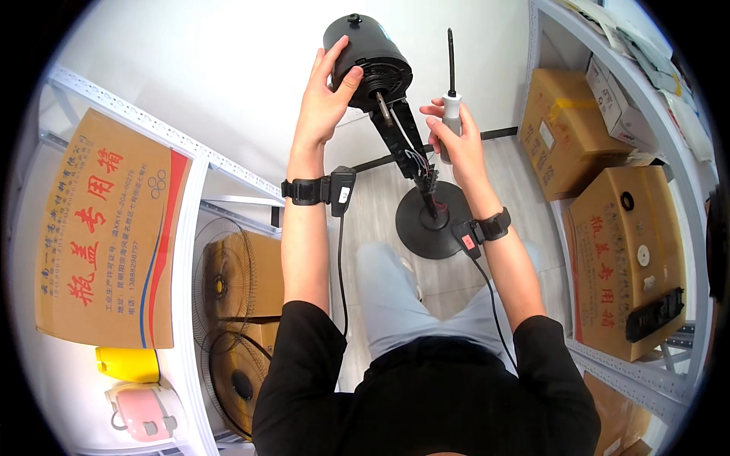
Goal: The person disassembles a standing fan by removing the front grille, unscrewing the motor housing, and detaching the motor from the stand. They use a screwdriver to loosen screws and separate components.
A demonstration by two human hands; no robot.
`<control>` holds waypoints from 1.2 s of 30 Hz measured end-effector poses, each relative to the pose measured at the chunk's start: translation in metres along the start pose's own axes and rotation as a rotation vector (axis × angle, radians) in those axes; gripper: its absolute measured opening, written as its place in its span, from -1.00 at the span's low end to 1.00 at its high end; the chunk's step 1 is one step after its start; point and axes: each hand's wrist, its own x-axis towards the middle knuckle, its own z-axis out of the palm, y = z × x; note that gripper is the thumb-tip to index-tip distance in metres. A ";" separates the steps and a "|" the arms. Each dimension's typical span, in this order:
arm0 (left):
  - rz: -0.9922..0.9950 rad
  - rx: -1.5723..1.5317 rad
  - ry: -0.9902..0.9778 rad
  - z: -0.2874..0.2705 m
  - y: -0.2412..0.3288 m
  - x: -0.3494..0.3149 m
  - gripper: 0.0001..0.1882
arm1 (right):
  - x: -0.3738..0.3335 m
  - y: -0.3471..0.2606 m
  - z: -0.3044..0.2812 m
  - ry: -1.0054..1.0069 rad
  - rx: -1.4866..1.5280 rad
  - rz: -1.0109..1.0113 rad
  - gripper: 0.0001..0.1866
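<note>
A floor fan's black motor housing (363, 47) tops a stand, its bare metal shaft (384, 109) sticking out toward me. My left hand (321, 106) grips the housing's left side, thumb near the front rim and fingers along the casing. In my right hand (464, 148) is a screwdriver (452, 112) with a grey-and-white handle, its dark blade pointing up, apart from the fan. Below the housing, the neck (394, 137) is uncovered and loose wires (417, 161) show. The round black base (414, 228) rests on the floor in front of my legs.
Left, a metal shelf (194, 228) holds a large carton (114, 243); wire fan guards (224, 281) lean there. On the right shelf, a carton (623, 258) carries a black plastic cover (655, 314), a black ring (627, 201) and a white disc (643, 255). Cables hang from both wrist straps.
</note>
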 end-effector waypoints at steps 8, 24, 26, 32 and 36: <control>0.055 -0.017 0.002 0.001 -0.005 -0.017 -0.23 | 0.012 0.005 0.017 -0.021 0.077 0.045 -0.51; -0.112 -0.082 0.312 0.039 -0.132 -0.064 -0.27 | 0.018 0.017 0.009 -0.129 0.115 0.112 -0.58; -0.131 -0.119 0.246 0.043 -0.144 -0.058 -0.26 | 0.022 0.026 -0.001 -0.106 0.116 0.114 -0.63; -0.310 -0.147 0.052 0.051 -0.161 -0.037 -0.50 | 0.028 0.080 -0.039 0.075 0.019 0.204 -0.81; -0.246 0.107 -0.026 0.048 -0.163 -0.028 -0.52 | 0.020 0.106 -0.052 0.068 0.017 0.271 -0.80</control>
